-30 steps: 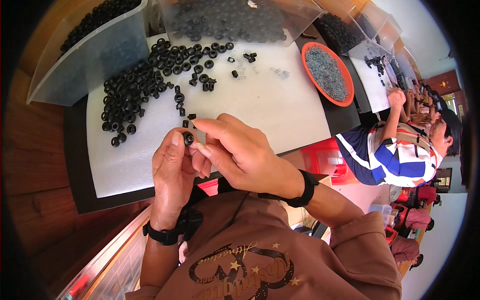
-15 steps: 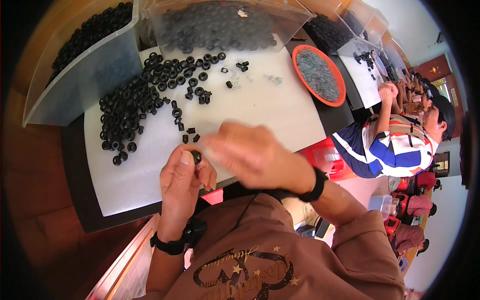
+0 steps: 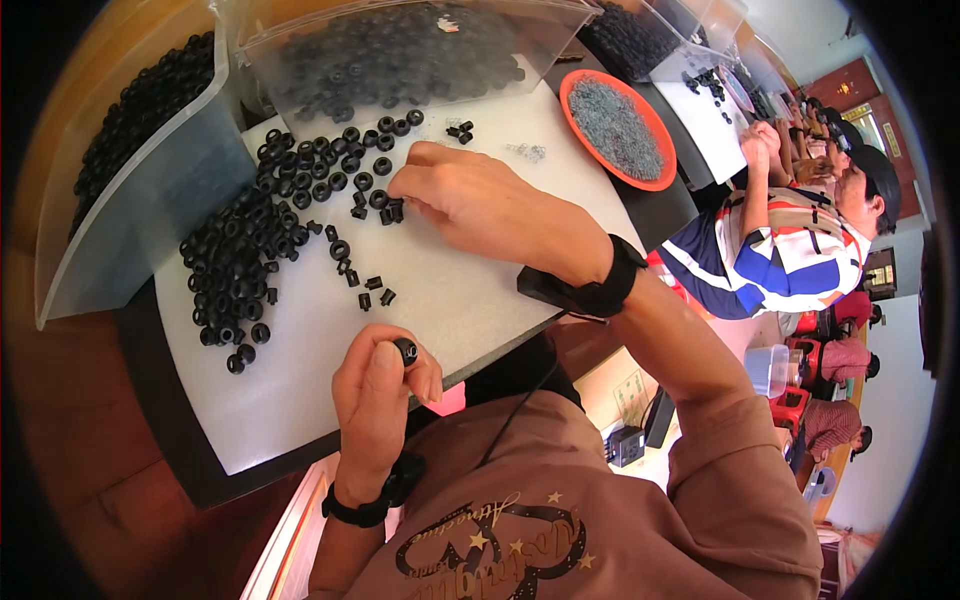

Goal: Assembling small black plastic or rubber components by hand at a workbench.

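My left hand (image 3: 375,395) is closed near the front edge of the white work surface, pinching a round black plastic part (image 3: 405,350) between thumb and fingers. A hollow shows in the part's end. Farther out, my right hand (image 3: 480,205) reaches over the surface with its fingers bent down and together. Its fingertips are at a few small black pieces (image 3: 395,211) beside the pile; whatever is between them is hidden. Rounded black parts with holes form a loose pile (image 3: 235,260) on the left. Smaller black pieces (image 3: 374,283) lie scattered between the pile and my left hand.
Clear plastic bins (image 3: 150,210) of black parts stand at the left and back. A red-orange bowl (image 3: 655,184) holds a heap of fine metal springs (image 3: 612,128); a few loose springs (image 3: 527,152) lie nearby. A co-worker (image 3: 790,240) sits at the right.
My right hand has moved from beside my left hand out to the small black pieces near the pile. The left hand keeps the round part. The whole view has shifted slightly.
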Motion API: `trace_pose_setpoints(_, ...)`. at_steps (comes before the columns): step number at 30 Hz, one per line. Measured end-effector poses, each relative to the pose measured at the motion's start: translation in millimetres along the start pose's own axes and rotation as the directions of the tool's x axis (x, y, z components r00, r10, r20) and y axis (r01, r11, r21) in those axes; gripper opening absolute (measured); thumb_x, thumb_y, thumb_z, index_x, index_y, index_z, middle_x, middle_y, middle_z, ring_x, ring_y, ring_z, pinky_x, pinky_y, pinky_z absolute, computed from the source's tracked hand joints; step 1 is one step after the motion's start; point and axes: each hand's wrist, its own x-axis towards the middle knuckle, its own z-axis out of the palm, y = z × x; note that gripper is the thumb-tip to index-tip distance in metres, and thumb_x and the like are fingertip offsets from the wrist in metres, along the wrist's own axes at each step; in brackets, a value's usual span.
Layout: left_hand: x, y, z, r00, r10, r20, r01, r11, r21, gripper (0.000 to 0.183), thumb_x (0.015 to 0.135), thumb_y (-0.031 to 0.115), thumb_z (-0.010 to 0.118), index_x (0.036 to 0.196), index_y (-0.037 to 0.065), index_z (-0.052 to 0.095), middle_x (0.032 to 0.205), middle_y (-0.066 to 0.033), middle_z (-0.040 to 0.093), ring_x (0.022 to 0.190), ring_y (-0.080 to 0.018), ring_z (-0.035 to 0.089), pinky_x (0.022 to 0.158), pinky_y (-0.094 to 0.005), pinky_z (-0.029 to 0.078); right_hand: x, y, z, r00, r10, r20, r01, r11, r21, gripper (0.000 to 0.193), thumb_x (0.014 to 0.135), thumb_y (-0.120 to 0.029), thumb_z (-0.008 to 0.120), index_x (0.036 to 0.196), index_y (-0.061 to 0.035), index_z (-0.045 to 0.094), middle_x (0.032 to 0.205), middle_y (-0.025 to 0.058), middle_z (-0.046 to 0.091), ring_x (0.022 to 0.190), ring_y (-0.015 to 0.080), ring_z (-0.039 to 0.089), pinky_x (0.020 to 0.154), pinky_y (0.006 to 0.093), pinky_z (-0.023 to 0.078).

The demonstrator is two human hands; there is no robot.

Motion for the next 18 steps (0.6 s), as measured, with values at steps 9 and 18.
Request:
trace_pose_setpoints(9,-1.5,1.3,1.8,1.000,0.019,-0.014,-0.019,0.999,-0.035,0.029,0.101,0.026,0.040,0.096,-0.002,0.048,0.069,-0.0058,0.048,0.062,-0.0140,0.047,0.059,-0.0281,0.042,9.7,-0.7,4.4,0.997,-0.062,0.038,0.064,0.997,-0.048,0.015,0.073,0.002,0.053,0.086,0.0022,0.059,0.088,0.0176,0.055,0.080,0.0364,0.058,0.068,0.0446,0.048)
trace_pose_setpoints(18,-3.3,4.0,5.4,0.999,0.030,-0.045,-0.025,0.995,0.092,0.031,0.100,0.028,0.042,0.093,-0.001,0.049,0.068,-0.0050,0.048,0.062,-0.0136,0.048,0.060,-0.0277,0.042,9.9,-10.0,-5.2,0.984,-0.129,0.121,0.153,0.964,-0.219,0.014,0.077,-0.001,0.051,0.089,0.0037,0.058,0.091,0.0175,0.055,0.080,0.0348,0.061,0.068,0.0413,0.050)
